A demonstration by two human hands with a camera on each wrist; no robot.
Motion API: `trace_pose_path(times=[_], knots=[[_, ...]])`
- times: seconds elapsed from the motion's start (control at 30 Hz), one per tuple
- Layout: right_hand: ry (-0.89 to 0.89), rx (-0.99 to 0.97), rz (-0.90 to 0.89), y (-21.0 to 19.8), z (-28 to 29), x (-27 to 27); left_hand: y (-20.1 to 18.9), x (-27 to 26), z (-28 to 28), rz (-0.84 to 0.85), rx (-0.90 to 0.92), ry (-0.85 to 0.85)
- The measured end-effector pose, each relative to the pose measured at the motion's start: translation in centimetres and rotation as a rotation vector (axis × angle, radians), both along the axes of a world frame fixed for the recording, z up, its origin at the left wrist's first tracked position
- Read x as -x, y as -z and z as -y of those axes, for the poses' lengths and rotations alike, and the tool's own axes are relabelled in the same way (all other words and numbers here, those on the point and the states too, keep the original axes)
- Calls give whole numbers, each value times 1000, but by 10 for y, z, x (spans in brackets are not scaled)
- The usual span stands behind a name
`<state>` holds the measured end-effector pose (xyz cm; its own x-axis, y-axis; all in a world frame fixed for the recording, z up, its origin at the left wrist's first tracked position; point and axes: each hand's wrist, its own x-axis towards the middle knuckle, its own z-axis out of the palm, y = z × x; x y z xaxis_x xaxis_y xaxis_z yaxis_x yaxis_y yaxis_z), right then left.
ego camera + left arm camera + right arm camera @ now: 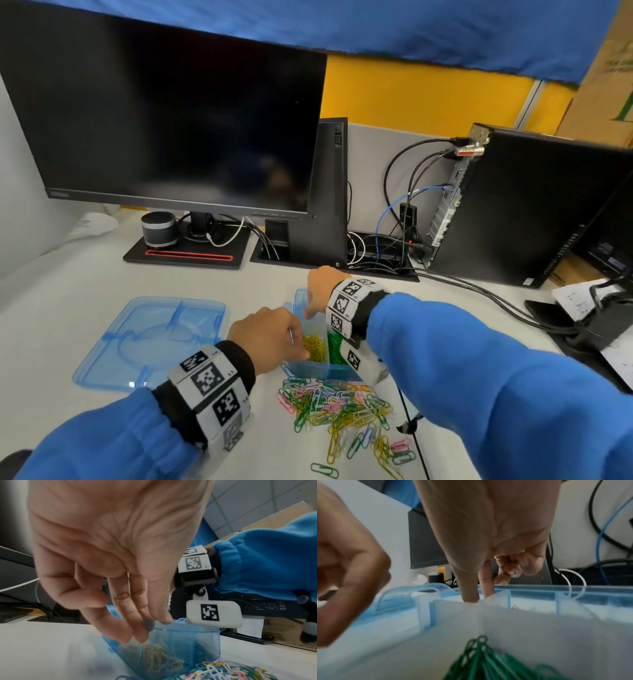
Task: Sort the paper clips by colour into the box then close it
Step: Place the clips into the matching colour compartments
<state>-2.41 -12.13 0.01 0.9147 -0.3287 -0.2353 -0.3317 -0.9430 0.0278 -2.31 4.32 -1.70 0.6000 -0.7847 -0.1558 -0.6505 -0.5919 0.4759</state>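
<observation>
A blue see-through box (313,371) with several compartments stands mid-desk. Yellow clips (314,347) fill one compartment and green clips (335,346) the one beside it. My left hand (270,337) hangs over the yellow compartment, its straight fingers (137,628) touching the box rim (205,632); no clip shows in it. My right hand (317,298) reaches into a farther compartment with thumb and forefinger (471,595) pointing down; a divider (508,597) hides their tips. A mixed pile of coloured clips (342,411) lies just in front of the box.
The box's blue lid (147,339) lies flat to the left. A monitor (164,120) and small speaker (159,229) stand behind, a PC tower (513,205) with cables (479,294) at the right. Papers and a dark device (582,308) sit at the right edge.
</observation>
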Motion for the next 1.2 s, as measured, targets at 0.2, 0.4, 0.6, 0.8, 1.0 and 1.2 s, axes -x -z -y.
trace_pose_path(times=[0.2,0.4,0.6,0.8,1.0,1.2], knots=[[49,68,29,5,-5,-3,-2,3,1,39,-3,21],[57,94,8,10,-6,-8,-3,4,0,43,-6,-5],[38,-27,86,-3,-1,2,-5,6,-1,40,8,-10],[94,-180,176,-26,33,35,-4,5,1,53,9,-18],[32,-219,263,-36,44,84,-3,5,1,26,-1,-11],[-70,-272,237,-40,24,147,-3,3,0,-43,12,-3]])
